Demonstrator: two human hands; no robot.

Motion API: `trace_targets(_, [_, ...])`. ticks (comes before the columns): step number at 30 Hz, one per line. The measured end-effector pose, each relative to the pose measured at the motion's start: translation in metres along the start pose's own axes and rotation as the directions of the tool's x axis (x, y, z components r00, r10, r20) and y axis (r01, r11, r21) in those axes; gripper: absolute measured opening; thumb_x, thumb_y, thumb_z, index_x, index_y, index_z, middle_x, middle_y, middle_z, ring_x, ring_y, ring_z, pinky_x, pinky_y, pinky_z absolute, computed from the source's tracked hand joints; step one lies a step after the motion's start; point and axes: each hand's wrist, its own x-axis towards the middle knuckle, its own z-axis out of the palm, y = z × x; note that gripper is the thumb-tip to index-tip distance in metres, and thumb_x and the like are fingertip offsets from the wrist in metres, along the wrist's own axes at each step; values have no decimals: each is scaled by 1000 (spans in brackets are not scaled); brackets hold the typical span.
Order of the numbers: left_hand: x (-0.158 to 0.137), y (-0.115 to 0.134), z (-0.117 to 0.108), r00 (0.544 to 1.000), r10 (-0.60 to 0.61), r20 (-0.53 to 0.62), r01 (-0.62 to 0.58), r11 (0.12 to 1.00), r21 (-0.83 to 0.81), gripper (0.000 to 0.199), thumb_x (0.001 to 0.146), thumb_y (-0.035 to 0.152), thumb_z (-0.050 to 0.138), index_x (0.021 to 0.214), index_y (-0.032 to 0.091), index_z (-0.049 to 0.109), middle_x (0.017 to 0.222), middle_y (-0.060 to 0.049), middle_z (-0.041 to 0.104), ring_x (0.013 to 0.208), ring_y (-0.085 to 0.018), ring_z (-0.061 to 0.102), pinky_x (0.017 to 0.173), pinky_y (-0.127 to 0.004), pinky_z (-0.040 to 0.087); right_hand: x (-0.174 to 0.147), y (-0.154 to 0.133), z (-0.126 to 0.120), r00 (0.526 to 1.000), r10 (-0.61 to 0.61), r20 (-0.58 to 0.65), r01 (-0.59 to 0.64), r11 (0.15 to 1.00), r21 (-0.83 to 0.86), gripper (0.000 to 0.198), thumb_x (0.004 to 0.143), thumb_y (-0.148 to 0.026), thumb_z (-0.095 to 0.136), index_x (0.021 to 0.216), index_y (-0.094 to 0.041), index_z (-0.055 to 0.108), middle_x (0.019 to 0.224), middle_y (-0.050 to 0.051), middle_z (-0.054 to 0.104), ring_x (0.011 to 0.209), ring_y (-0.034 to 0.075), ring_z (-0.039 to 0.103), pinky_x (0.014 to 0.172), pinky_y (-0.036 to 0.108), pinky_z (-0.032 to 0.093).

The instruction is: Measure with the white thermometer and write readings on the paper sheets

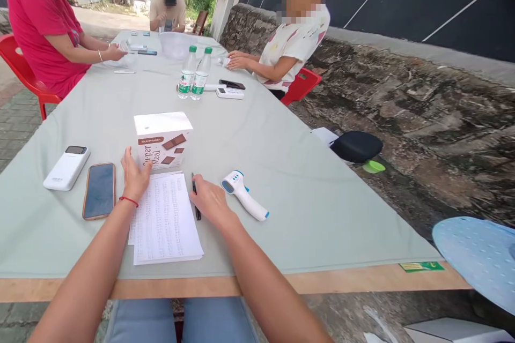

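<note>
Red thread circles the wrist of the left hand (134,174), which stands on its edge with the fingers loosely spread, holding nothing, its fingertips touching the lower front of the white box (163,139). This box has brown print and stands upright on the counter (314,209), just behind the stack of papers (164,220). The heel of the left hand lies on the top left corner of these papers. The right hand (209,201) rests palm down at the right edge of the papers, fingers relaxed and a little curled, gripping nothing; a black pen (195,198) lies under its fingers, partly hidden.

Just to the right of this hand lies a white and blue thermometer gun (243,195). To the left of the left hand lies a phone (99,191) with a brown case, screen up, and further left a white power bank (66,167).

Well apart, in the middle of the counter, two water bottles (194,72) with green caps stand side by side. Three other people sit around the far end, one in a red shirt (38,21) on a red chair (20,69). The counter is covered with a pale green cloth.
</note>
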Motion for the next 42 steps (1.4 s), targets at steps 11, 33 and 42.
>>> trace_targets(11, [-61,13,8,836,244,491,-407,876,258,16,81,20,60,96,21,64,102,-7,60,96,-25,54,85,-42,42,4,28,21,953,88,-290,233,401,886,32,70,-32,56,100,-24,61,77,-1,56,70,15,52,68,30,45])
trace_targets(33, [-63,14,13,789,157,594,-428,834,348,23,79,27,67,101,19,65,107,-8,59,100,-26,52,90,-44,41,-3,10,36,975,179,-130,67,325,944,17,77,-36,57,71,-20,57,48,-6,51,46,11,45,49,26,37])
trace_targets(42, [-64,14,14,790,160,592,-429,834,347,24,79,28,69,101,18,65,106,-8,59,100,-26,52,91,-44,40,-3,11,39,960,249,-125,-8,473,881,15,62,-32,59,71,-21,60,57,-4,57,51,12,48,48,25,39])
